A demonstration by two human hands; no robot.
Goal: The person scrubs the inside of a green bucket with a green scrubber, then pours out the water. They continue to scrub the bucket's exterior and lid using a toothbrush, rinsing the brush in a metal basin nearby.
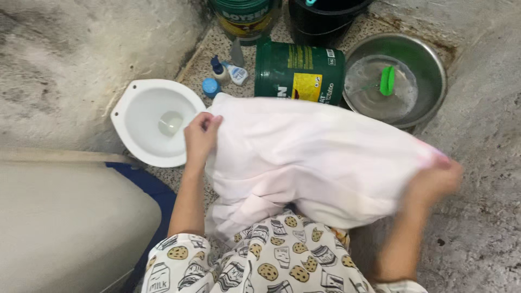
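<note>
A pale pink cloth [320,157] is stretched between two hands above a tiled floor [217,54]. The left hand [201,138] has its fingers pinched on the cloth's upper left corner. The right hand [437,182], blurred, has its fingers clenched on the cloth's right end. Beyond the cloth stand a green can [298,73] and a metal basin [399,78]; left of the cloth is a white toilet bowl [154,122].

Rough grey concrete walls [65,59], speckled tile floor [209,51] (stained near the corner), white toilet bowl [154,122].
</note>
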